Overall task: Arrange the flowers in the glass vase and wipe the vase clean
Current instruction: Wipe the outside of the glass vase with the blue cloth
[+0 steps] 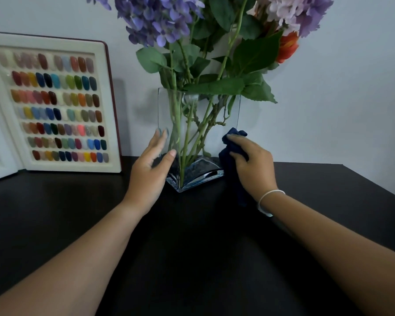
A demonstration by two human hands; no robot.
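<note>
Both my hands are at the clear square glass vase (198,133) on the black bench (192,247). Left hand (149,172) lies flat and spread on its side. Right hand (252,165) pinches a dark blue cloth (234,135) against it. Purple flowers (160,19) stand inside.

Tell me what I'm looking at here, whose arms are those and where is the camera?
The camera sits on a person's head, looking down, so the arms reaching out are that person's own. There is no machine. On the dark table stands a square glass vase full of flowers. The left hand lies flat against the vase's side. The right hand grips a dark blue cloth, pressing it to the glass on the other side. On the left, leaning against the wall, is an open board of coloured nail samples.
</note>
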